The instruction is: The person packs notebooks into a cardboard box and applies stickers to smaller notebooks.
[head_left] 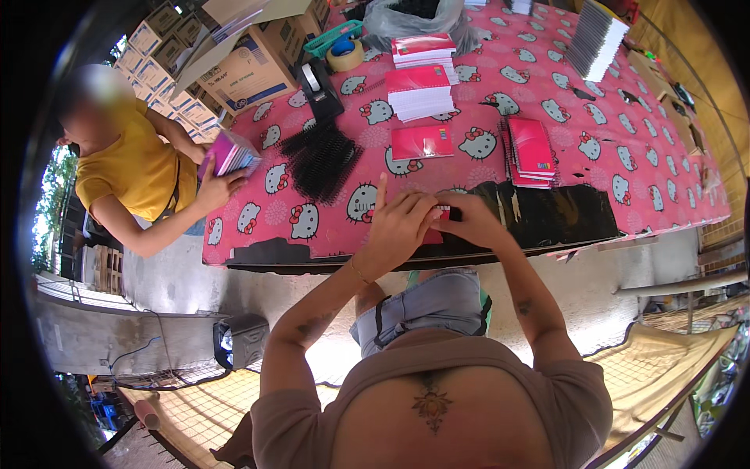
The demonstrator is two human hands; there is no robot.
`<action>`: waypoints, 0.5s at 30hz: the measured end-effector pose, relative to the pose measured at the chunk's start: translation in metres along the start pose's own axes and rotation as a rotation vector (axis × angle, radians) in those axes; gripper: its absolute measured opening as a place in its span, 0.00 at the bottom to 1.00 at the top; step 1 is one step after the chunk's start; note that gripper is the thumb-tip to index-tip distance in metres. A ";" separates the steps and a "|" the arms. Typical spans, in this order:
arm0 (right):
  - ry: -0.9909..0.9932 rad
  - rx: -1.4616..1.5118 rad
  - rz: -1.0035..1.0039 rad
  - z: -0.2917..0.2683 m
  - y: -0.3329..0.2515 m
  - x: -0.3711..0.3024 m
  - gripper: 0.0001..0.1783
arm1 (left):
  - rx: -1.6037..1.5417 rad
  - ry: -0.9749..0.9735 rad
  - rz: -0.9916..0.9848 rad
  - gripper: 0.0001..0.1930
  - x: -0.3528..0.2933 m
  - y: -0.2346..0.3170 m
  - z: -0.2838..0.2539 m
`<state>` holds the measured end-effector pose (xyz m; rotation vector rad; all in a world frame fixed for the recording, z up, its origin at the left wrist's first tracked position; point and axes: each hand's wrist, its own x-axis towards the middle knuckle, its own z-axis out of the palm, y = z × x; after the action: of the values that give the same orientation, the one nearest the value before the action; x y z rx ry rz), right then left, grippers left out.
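At the near edge of the table, my left hand (pixel 405 223) and my right hand (pixel 471 222) meet around a small pink notebook (pixel 432 237), mostly hidden by my fingers. My left index finger points up and away while the other fingers close on the notebook. The right fingers pinch its far edge. Just beyond lies a single pink notebook (pixel 422 142), flat on the table. Left of it spreads a heap of black spiral binding coils (pixel 320 162). On the right sits a small pile of pink notebooks (pixel 533 151), with coils along their left side.
Farther back are stacked pink-covered pages (pixel 419 92), a tape dispenser (pixel 319 86), a tape roll (pixel 344 56), a plastic bag (pixel 422 27) and a cardboard box (pixel 246 69). A tall notebook stack (pixel 595 41) stands far right. At left, a person in yellow (pixel 141 168) holds a notebook bundle (pixel 230 154).
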<state>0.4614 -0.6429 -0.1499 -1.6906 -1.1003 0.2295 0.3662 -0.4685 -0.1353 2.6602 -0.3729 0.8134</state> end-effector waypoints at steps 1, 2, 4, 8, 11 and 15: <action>0.006 0.094 0.028 -0.006 0.003 -0.003 0.16 | -0.014 0.046 0.011 0.09 0.000 0.002 0.001; 0.012 0.188 0.055 -0.014 0.009 -0.006 0.15 | -0.015 0.042 0.005 0.09 0.000 0.002 0.000; -0.005 0.305 0.170 -0.029 0.013 -0.009 0.13 | -0.025 0.027 -0.006 0.08 -0.001 0.004 0.001; -0.079 0.197 0.151 -0.033 0.012 -0.005 0.10 | -0.042 0.073 -0.004 0.10 -0.003 0.005 -0.001; -0.058 0.079 0.049 -0.031 0.004 -0.002 0.05 | -0.041 0.040 -0.045 0.11 0.001 0.010 -0.006; 0.103 -0.109 -0.065 -0.008 -0.001 -0.002 0.13 | -0.030 -0.122 -0.057 0.11 0.001 0.018 -0.026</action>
<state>0.4646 -0.6495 -0.1464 -1.7400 -1.1051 0.0415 0.3481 -0.4750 -0.1106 2.6863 -0.3349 0.6259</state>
